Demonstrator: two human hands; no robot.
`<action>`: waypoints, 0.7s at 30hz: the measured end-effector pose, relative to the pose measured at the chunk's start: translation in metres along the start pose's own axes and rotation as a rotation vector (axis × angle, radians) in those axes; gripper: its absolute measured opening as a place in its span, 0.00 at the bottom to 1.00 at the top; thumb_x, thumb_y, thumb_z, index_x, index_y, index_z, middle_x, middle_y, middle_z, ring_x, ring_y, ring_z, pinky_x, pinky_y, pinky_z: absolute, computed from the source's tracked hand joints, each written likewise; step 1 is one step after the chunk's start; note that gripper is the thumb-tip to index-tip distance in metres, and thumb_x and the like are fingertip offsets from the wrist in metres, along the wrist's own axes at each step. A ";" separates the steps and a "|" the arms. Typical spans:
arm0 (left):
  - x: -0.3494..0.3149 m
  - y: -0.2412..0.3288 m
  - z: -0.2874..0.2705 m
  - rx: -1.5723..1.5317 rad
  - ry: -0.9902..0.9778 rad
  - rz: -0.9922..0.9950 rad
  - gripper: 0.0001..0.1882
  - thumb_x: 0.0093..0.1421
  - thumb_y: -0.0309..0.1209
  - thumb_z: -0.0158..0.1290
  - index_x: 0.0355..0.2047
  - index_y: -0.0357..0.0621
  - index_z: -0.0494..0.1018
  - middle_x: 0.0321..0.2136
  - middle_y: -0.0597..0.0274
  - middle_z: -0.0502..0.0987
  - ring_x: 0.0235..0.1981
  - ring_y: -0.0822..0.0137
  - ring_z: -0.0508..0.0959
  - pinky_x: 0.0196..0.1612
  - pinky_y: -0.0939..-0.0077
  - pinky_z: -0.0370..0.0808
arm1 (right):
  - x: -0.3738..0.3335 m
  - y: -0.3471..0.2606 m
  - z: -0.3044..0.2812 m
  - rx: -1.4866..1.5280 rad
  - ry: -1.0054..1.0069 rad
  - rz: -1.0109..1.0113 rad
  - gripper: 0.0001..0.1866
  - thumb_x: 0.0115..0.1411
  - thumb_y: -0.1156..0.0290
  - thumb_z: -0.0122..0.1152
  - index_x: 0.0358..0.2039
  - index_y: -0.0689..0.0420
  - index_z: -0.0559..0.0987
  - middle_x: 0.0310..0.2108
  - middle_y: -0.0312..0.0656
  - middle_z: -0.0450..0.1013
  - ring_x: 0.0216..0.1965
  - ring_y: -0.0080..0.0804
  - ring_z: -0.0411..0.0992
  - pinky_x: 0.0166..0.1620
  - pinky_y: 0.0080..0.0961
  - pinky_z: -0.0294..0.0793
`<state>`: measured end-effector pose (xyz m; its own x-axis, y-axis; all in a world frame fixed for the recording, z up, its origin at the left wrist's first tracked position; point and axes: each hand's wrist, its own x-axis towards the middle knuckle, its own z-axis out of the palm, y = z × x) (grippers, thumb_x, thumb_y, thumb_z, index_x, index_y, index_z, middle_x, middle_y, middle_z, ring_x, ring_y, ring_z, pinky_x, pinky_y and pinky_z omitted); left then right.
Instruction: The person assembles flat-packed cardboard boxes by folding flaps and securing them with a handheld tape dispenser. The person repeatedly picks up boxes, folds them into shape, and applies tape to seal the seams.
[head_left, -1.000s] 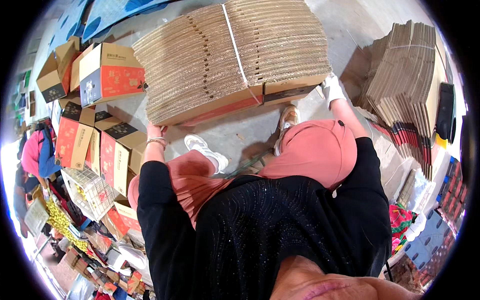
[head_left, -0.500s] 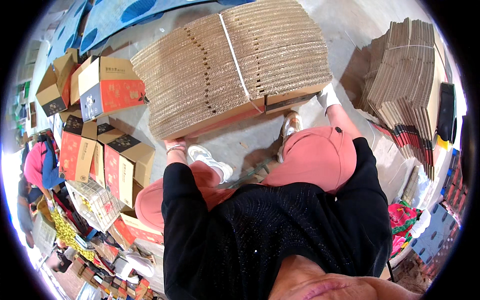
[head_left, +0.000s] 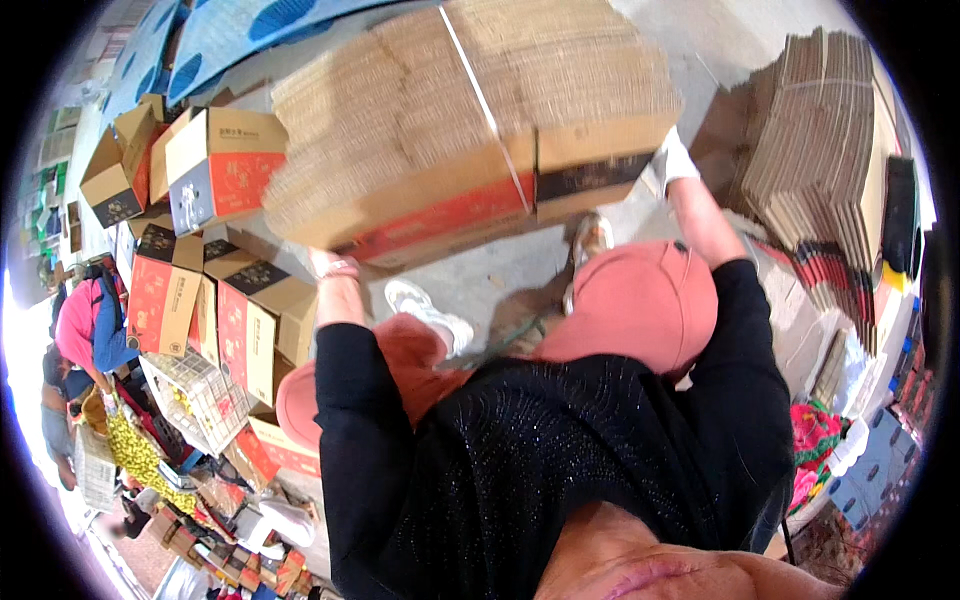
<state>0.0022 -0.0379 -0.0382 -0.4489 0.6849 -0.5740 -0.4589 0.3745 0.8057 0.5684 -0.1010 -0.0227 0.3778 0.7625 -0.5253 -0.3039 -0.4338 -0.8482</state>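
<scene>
Head view: carton stack (head_left: 450, 125) (blurred) partly hides left hand (head_left: 332, 264).

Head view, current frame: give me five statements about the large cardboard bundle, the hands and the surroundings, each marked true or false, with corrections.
1. A white strap crosses the large cardboard bundle. True.
2. The left hand lies on top of the bundle. False: the left hand is at its near lower edge.
3. The right hand is at the bundle's right end. True.
4. The second bundle stands on the left. False: the second bundle is on the right.
5. Open boxes stand on the left. True.
</scene>
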 end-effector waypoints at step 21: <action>-0.019 0.045 0.008 0.609 -0.324 0.109 0.23 0.54 0.42 0.56 0.45 0.40 0.66 0.37 0.62 0.73 0.38 0.72 0.71 0.43 0.75 0.70 | -0.011 -0.039 0.038 -0.152 -0.097 -0.020 0.29 0.57 0.48 0.51 0.45 0.63 0.74 0.42 0.44 0.72 0.42 0.28 0.68 0.47 0.22 0.66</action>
<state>-0.0041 -0.0286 0.0103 -0.1730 0.8551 -0.4888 0.1302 0.5118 0.8492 0.5426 -0.0745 0.0185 0.2937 0.8113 -0.5055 -0.1587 -0.4801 -0.8628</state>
